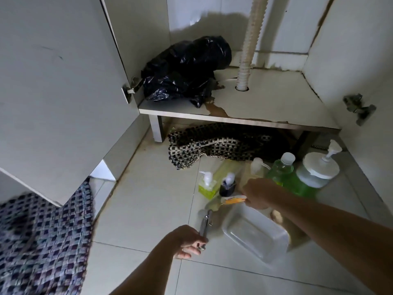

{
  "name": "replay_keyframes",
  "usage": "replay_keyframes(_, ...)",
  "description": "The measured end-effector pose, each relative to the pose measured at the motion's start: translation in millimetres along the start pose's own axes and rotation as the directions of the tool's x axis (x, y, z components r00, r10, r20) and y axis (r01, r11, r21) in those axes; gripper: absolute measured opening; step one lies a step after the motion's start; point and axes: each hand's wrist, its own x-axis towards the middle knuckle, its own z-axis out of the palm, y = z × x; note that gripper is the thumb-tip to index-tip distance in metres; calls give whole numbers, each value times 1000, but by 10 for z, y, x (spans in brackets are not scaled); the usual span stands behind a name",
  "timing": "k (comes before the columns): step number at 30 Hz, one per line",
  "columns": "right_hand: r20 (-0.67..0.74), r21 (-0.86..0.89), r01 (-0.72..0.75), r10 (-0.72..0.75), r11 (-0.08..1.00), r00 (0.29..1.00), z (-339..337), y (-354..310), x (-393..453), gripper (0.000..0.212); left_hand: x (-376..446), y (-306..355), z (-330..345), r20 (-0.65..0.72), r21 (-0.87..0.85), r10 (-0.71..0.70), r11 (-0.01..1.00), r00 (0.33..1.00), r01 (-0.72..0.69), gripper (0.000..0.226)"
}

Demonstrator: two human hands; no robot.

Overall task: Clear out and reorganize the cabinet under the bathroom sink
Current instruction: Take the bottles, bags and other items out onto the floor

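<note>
The open cabinet shelf (265, 103) holds only a crumpled black plastic bag (185, 67) at its left, beside the white corrugated drain hose (251, 50). On the floor tiles in front stand several bottles: a small yellow-green pump bottle (207, 186), a dark pump bottle (227, 185), a green bottle (280, 169) and a wide green pump jar (312, 175). My left hand (189, 241) grips a metal tool (205, 224) low over the floor. My right hand (257, 193) holds a small orange and white object (232, 200) above a clear plastic tray (255, 233).
A checked woven mat (212, 145) lies bunched under the shelf's front edge. The open cabinet door (59, 92) stands at the left, and a checked cloth (42, 241) fills the lower left. A loose hinge (359, 108) hangs on the right wall.
</note>
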Motion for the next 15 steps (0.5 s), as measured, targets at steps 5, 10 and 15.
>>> replay_keyframes(5,24,-146,-64,69,987,997,360,291,-24,28,162,168,234,-148,126,123,987,981,-104,20)
replay_keyframes(10,86,-128,-105,117,986,989,666,426,-11,24,345,254,477,-289,305,181,948,940,-89,22)
replay_keyframes(15,58,-106,-114,121,988,991,808,421,1,23,431,278,623,-326,378,177,925,929,-44,36)
